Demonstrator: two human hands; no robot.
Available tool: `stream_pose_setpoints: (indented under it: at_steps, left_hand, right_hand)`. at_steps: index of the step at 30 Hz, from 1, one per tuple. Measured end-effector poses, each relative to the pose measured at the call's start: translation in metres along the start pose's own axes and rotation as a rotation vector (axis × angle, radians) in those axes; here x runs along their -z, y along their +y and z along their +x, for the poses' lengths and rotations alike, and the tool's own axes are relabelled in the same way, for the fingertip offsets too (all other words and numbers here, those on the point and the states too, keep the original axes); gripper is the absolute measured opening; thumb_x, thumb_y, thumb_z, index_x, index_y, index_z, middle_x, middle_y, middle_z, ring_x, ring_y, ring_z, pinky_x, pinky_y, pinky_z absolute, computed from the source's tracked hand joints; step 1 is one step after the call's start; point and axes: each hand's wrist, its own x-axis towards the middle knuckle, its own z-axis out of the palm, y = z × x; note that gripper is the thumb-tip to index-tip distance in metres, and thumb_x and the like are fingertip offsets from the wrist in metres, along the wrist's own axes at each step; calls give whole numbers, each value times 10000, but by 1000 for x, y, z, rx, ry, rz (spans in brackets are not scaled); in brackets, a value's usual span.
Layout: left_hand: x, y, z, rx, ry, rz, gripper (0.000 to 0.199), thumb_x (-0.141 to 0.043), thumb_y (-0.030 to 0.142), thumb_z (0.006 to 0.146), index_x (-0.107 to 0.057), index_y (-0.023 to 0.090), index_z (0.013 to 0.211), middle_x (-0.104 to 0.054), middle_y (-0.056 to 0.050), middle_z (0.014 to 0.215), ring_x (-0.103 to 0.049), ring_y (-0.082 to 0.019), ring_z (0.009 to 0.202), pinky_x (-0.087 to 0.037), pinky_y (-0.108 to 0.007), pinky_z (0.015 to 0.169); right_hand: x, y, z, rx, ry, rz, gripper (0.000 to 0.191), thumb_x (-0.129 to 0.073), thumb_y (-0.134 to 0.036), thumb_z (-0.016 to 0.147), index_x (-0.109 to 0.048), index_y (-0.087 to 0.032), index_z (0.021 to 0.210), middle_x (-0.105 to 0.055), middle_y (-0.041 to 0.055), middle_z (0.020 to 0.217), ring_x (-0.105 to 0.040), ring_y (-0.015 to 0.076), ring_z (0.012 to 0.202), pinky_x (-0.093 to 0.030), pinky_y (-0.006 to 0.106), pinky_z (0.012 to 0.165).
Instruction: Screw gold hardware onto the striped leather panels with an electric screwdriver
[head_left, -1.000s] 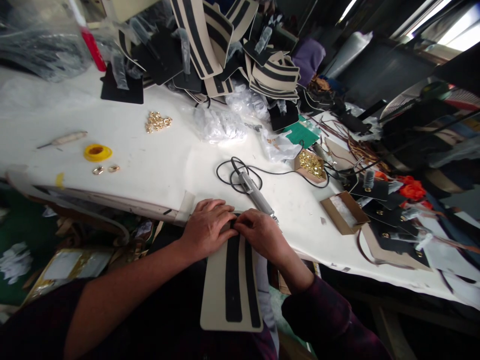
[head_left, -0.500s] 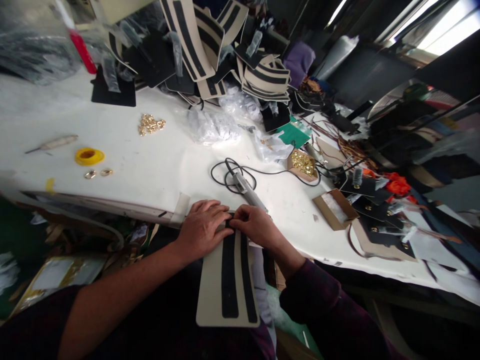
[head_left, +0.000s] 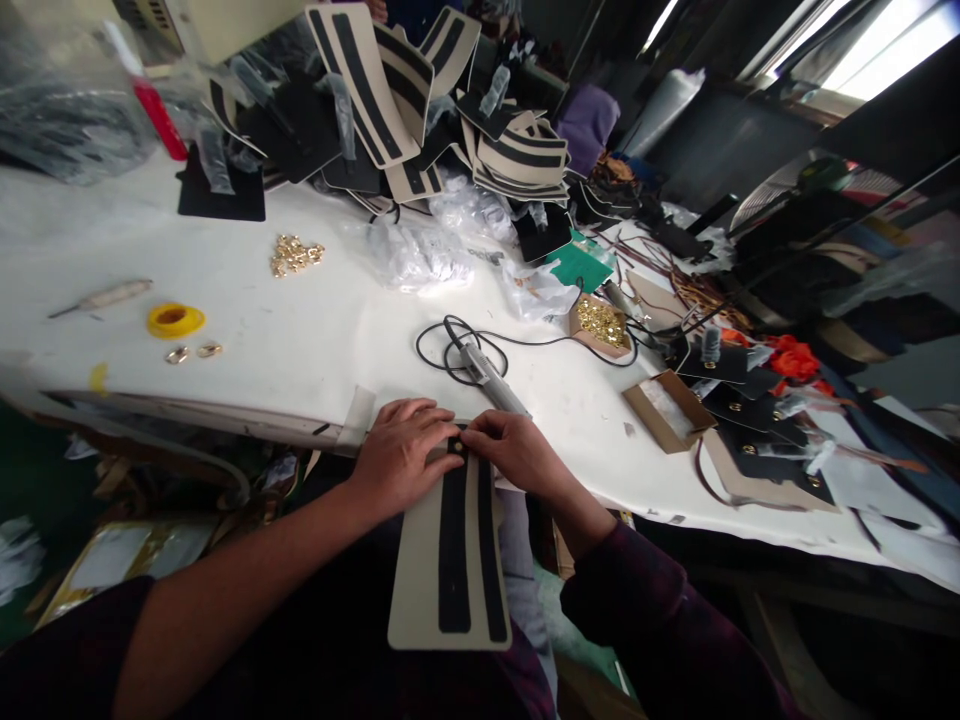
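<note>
A long beige panel [head_left: 420, 590] with two black strips slopes down from the table edge over my lap. My left hand [head_left: 401, 455] lies across its upper end and holds it, thumb and fingers on either side of a small gold stud [head_left: 459, 446] in the black strip. Beside the stud, the thumb and forefinger of my right hand [head_left: 510, 450] are pinched together on the panel's top. Whatever is between those fingertips is hidden. A grey corded tool [head_left: 491, 385] lies on the table just beyond my right hand.
On the white table [head_left: 315, 340] are gold clasps [head_left: 296, 255], a roll of yellow tape [head_left: 175, 320], an awl [head_left: 112, 295], a box of gold fittings [head_left: 600, 322] and an open cardboard box [head_left: 667, 410]. Striped panels [head_left: 521, 160] are piled at the back.
The gold stud now shows between my hands, where fingers covered it before. My right fingertips have shifted slightly; both hands stay at the panel's upper end. The view has moved a little.
</note>
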Motion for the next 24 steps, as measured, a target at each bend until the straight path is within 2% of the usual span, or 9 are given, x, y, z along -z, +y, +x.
stream_pose_setpoints:
  at_steps: [3, 6, 9, 11, 14, 16, 19, 21, 24]
  left_hand:
    - [0, 0, 0, 6, 2, -10, 275, -780, 372, 909, -737, 293, 1169, -753, -39, 1331, -588, -328, 1317, -422, -541, 1083]
    - [-1, 0, 0, 3, 0, -14, 282, -778, 383, 912, -734, 297, 1176, -750, -35, 1334, -586, -325, 1319, -416, -537, 1089]
    - [-2, -1, -1, 9, 5, -7, 273, -782, 378, 909, -734, 295, 1164, -753, -30, 1325, -589, -323, 1313, -411, -535, 1094]
    - [-2, -1, 0, 14, 1, -7, 270, -785, 372, 906, -737, 290, 1158, -755, -27, 1323, -588, -321, 1315, -414, -533, 1093]
    - [-1, 1, 0, 21, 1, -20, 275, -793, 370, 894, -746, 289, 1152, -759, -26, 1316, -591, -316, 1309, -423, -534, 1087]
    - [-1, 1, 0, 28, 4, -27, 282, -796, 368, 885, -753, 290, 1152, -762, -31, 1307, -594, -316, 1302, -428, -538, 1088]
    - [-1, 2, 0, 31, 10, -19, 283, -790, 369, 881, -753, 295, 1152, -761, -31, 1305, -587, -320, 1312, -424, -545, 1098]
    - [-2, 2, 1, 26, 18, -8, 276, -785, 374, 885, -748, 294, 1146, -759, -23, 1310, -581, -320, 1319, -417, -547, 1104]
    - [-2, 2, 1, 15, 18, 10, 270, -778, 377, 892, -742, 288, 1145, -758, -15, 1315, -584, -322, 1317, -418, -545, 1099]
  right_hand:
    - [10, 0, -3, 51, 156, -83, 227, -694, -414, 925, -746, -199, 875, -713, 14, 782, -634, 177, 708, -479, 301, 665]
    - [20, 4, 3, 112, 397, -414, 255, -772, -394, 880, -751, -223, 1068, -746, 73, 1032, -677, 246, 936, -504, 356, 819]
    - [26, 14, 19, 45, 364, -643, 467, -805, -428, 854, -704, -225, 1263, -727, 133, 1173, -667, 309, 1045, -501, 405, 863]
    - [29, 22, 30, 10, 316, -641, 472, -776, -408, 879, -687, -209, 1297, -728, 143, 1176, -673, 303, 1018, -503, 402, 841]
    - [39, 29, 35, 3, 305, -438, 358, -726, -369, 900, -715, -208, 1218, -745, 92, 1034, -674, 251, 902, -511, 362, 778]
    - [49, 27, 30, -11, 262, -121, 311, -675, -437, 927, -724, -201, 1124, -727, 58, 893, -661, 216, 782, -527, 341, 702]
    - [58, 13, 17, 59, 226, 381, 370, -582, -530, 957, -682, -198, 1087, -732, 93, 981, -701, 237, 848, -589, 377, 738]
    - [53, -1, 9, 148, 265, 559, 373, -562, -536, 936, -645, -217, 1110, -718, 111, 1076, -708, 258, 954, -609, 419, 823]
    - [27, -22, 6, 216, 366, 699, 333, -587, -554, 901, -603, -245, 1023, -647, 41, 869, -665, 211, 791, -605, 384, 757]
